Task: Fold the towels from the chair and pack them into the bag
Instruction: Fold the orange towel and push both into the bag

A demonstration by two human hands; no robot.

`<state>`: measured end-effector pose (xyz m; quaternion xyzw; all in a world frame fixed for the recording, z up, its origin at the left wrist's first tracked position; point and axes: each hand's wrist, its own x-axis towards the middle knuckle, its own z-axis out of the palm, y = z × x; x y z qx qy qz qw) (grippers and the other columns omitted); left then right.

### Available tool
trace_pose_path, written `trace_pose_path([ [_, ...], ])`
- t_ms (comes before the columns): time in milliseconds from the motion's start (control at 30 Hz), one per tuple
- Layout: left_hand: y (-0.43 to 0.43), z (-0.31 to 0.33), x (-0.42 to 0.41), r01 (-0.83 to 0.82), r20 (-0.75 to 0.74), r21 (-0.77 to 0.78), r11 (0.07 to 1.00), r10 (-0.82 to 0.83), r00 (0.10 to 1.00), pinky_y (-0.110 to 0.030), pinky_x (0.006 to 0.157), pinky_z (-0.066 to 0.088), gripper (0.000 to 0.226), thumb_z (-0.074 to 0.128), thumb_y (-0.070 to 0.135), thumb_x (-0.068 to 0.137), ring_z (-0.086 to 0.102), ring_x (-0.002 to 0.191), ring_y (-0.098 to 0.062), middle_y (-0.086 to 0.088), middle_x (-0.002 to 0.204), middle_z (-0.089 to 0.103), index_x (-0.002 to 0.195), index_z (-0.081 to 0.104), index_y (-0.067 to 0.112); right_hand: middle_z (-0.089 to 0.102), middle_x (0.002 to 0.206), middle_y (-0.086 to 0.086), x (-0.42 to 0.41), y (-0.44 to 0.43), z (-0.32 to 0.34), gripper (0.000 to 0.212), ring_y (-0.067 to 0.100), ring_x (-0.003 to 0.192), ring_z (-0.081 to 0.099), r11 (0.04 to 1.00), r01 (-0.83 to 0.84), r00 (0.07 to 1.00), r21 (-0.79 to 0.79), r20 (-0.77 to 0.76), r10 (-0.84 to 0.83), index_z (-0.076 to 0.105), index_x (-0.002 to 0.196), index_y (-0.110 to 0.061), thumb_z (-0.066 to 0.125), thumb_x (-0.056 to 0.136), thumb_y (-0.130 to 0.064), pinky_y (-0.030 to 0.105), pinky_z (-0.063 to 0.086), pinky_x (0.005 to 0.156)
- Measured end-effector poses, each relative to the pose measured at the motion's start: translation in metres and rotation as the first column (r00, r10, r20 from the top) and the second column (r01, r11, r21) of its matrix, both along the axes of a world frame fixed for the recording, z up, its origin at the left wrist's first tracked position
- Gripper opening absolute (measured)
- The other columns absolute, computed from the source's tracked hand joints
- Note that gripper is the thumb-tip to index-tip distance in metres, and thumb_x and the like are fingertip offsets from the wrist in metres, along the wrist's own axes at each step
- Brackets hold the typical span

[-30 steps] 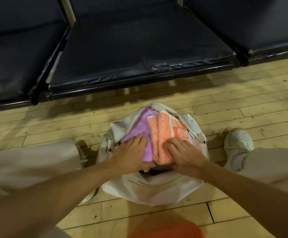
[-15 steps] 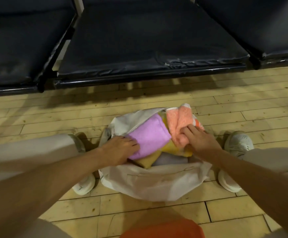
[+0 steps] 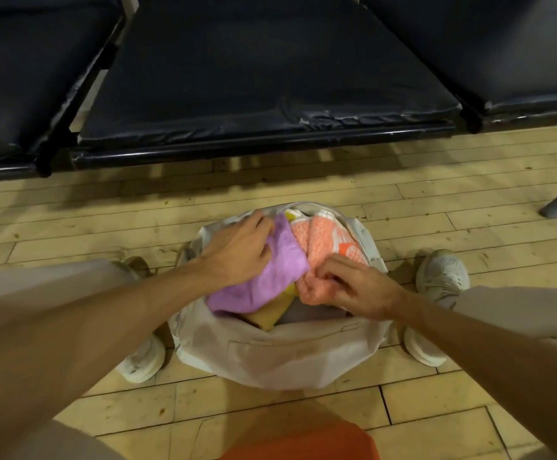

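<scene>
Head view looks down on a row of black padded chair seats (image 3: 264, 78) at the top, with a pale wooden floor (image 3: 436, 207) in front of them. A whitish bag (image 3: 277, 356) sits open on the floor between the person's two light shoes (image 3: 443, 270). Inside its mouth lie three folded towels, side by side and touching. The purple towel (image 3: 270, 280) is on the left, the orange towel (image 3: 320, 240) is on the right, and a tan-yellow towel (image 3: 267, 315) shows beneath them at the near edge.

The left hand (image 3: 237, 254) rests palm down on the purple towel's far left part. Its fingers (image 3: 257, 220) are close together and only slightly bent, reaching to the bag's far rim. Their tips may be tucked between towel and rim, though that is hard to make out. The right hand (image 3: 356, 290) has its fingers curled, bunching and pinching the orange towel's near end, which sits directly under its knuckles.
</scene>
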<state>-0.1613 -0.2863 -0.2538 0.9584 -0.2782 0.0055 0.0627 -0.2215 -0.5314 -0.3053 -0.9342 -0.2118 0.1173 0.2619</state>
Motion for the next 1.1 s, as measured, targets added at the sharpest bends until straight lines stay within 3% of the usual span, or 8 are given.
trace_pose_path([
  [133,-0.009,-0.002,0.03,-0.029,0.003,-0.136,0.99,0.03,1.0,-0.039,0.082,0.044,0.033,0.056,0.015,0.085,0.054,0.1,-0.029,-0.012,0.114,0.049,0.117,0.055,0.007,0.052,0.108,-0.007,0.012,-0.005,0.0,0.034,0.014,0.098,0.054,0.804,0.488,0.828,0.339,0.111,-0.549,0.054,0.111,-0.023,0.042,0.089,-0.044,0.044,0.049,0.086],
  [300,-0.04,-0.009,0.069,-0.019,-0.126,-0.039,0.999,0.014,0.992,-0.037,0.103,0.036,0.047,0.053,0.032,0.093,0.04,0.125,-0.025,-0.008,0.13,0.045,0.136,0.047,0.014,0.033,0.15,-0.002,0.013,0.006,-0.017,0.075,0.017,0.137,0.029,0.951,0.277,0.955,0.14,0.074,-0.289,0.033,0.147,-0.03,0.037,0.084,-0.071,0.047,0.029,0.113],
  [500,-0.062,-0.018,0.097,-0.07,-0.176,-0.08,0.994,0.055,0.983,-0.034,0.084,0.044,0.025,0.05,0.036,0.097,0.055,0.106,-0.024,-0.003,0.112,0.061,0.105,0.066,0.017,-0.003,0.162,-0.011,0.007,0.024,-0.032,0.083,0.018,0.149,-0.014,0.977,0.195,0.976,-0.086,0.115,-0.185,-0.001,0.151,-0.042,0.009,0.08,-0.083,0.051,-0.001,0.12],
  [667,-0.068,-0.017,0.105,-0.05,-0.099,-0.246,0.968,0.027,0.995,-0.036,0.071,0.045,0.028,0.051,0.035,0.097,0.057,0.084,-0.022,-0.001,0.088,0.064,0.087,0.063,0.012,0.013,0.162,-0.003,0.01,0.039,-0.05,0.069,0.027,0.149,0.006,0.916,0.333,0.934,-0.223,0.21,-0.288,0.011,0.153,-0.032,0.016,0.093,-0.067,0.057,0.016,0.117],
  [833,-0.067,-0.011,0.103,0.024,-0.072,-0.231,0.973,-0.041,0.997,-0.039,0.076,0.047,0.03,0.049,0.033,0.098,0.059,0.087,-0.024,-0.003,0.09,0.065,0.086,0.065,0.011,0.017,0.161,0.006,0.038,0.041,-0.055,0.081,0.031,0.146,0.023,0.886,0.362,0.929,-0.291,0.197,-0.314,0.014,0.154,-0.018,0.01,0.091,-0.068,0.053,0.03,0.11],
  [900,-0.064,-0.01,0.101,0.01,-0.083,-0.177,0.984,-0.025,0.996,-0.037,0.078,0.047,0.031,0.049,0.034,0.098,0.058,0.089,-0.022,-0.001,0.093,0.066,0.089,0.069,0.012,0.008,0.163,0.006,0.05,0.041,-0.055,0.091,0.028,0.148,0.015,0.895,0.342,0.939,-0.288,0.148,-0.311,0.005,0.156,-0.02,0.011,0.084,-0.076,0.051,0.024,0.114],
  [1000,-0.059,-0.012,0.096,-0.063,-0.15,-0.173,0.983,0.037,0.988,-0.039,0.079,0.049,0.031,0.049,0.035,0.098,0.058,0.09,-0.021,0.0,0.093,0.065,0.09,0.071,0.015,-0.014,0.162,-0.003,0.06,0.037,-0.056,0.104,0.024,0.149,-0.012,0.929,0.296,0.954,-0.22,0.021,-0.299,-0.014,0.153,-0.029,-0.02,0.065,-0.084,0.05,0.005,0.12],
  [1100,-0.05,-0.014,0.088,-0.042,-0.276,-0.146,0.988,0.0,0.961,-0.038,0.092,0.045,0.028,0.048,0.031,0.099,0.054,0.109,-0.022,-0.002,0.114,0.06,0.116,0.065,0.018,-0.009,0.163,-0.001,0.056,0.031,-0.053,0.098,0.026,0.149,-0.013,0.945,0.251,0.968,-0.21,0.043,-0.247,-0.012,0.152,-0.029,-0.026,0.069,-0.079,0.051,0.005,0.12],
])
